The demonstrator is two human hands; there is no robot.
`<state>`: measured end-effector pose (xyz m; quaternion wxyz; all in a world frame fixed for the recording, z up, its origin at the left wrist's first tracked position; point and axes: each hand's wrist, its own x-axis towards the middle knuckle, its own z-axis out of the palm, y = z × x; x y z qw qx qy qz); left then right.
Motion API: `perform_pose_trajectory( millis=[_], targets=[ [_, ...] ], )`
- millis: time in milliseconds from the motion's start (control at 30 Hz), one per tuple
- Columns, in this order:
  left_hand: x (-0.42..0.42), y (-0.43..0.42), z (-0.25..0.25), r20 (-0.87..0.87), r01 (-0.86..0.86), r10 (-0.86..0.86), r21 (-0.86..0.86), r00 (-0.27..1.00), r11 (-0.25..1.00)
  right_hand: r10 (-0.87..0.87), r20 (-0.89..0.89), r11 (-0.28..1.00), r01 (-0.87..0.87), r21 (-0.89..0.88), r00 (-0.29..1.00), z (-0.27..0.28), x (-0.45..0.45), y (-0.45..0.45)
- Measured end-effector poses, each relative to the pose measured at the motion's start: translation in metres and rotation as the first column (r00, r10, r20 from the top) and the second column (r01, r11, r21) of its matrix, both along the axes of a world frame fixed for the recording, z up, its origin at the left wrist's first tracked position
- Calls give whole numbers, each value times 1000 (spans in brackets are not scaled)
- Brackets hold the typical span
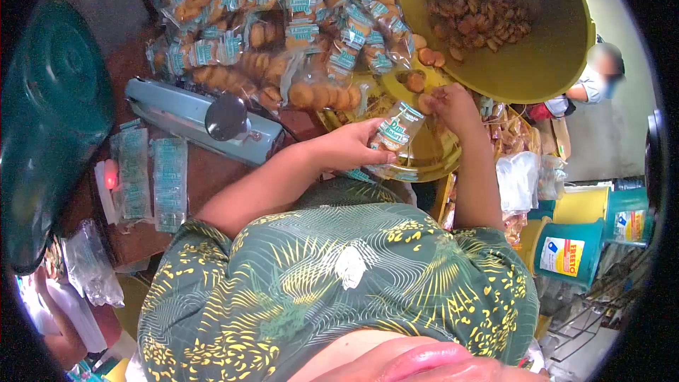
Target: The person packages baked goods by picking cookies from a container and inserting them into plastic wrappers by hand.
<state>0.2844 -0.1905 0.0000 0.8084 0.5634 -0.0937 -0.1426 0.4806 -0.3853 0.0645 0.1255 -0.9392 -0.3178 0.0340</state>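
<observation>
My left hand [353, 145] is closed round a small clear plastic bag [398, 127] with teal print, which stands tilted and has something brown inside. Close to the bag's upper right side, my right hand [453, 109] pinches a round brown cookie [425, 104] between thumb and fingers. Beneath both hands lies a round yellow tray [442, 148], with another cookie [415, 83] near its far side. Beyond my right hand, a large yellow tub [559, 64] holds a heap of brown cookies [474, 10].
Many filled cookie packs [304, 18] are piled at the far left. A light-blue bag sealer [205, 120] and flat printed bags [170, 184] lie left of my arm. A green plastic chair [60, 85], teal buckets [573, 251] and another person [594, 85] stand at the sides.
</observation>
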Motion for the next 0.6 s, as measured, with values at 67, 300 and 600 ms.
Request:
perform_pose_trajectory(
  millis=[67,300,600],
  targets=[
    [-1,-1,1,-11,-15,15,-19,1000,1000,-1,-71,1000,1,-7,997,5,-7,2],
    [1,0,-1,8,14,-14,-73,1000,997,36,-201,931,40,363,979,16,-13,5],
    [-2,2,1,1,1,-1,98,1000,995,534,-370,832,-393,391,760,28,-45,23]
  ],
)
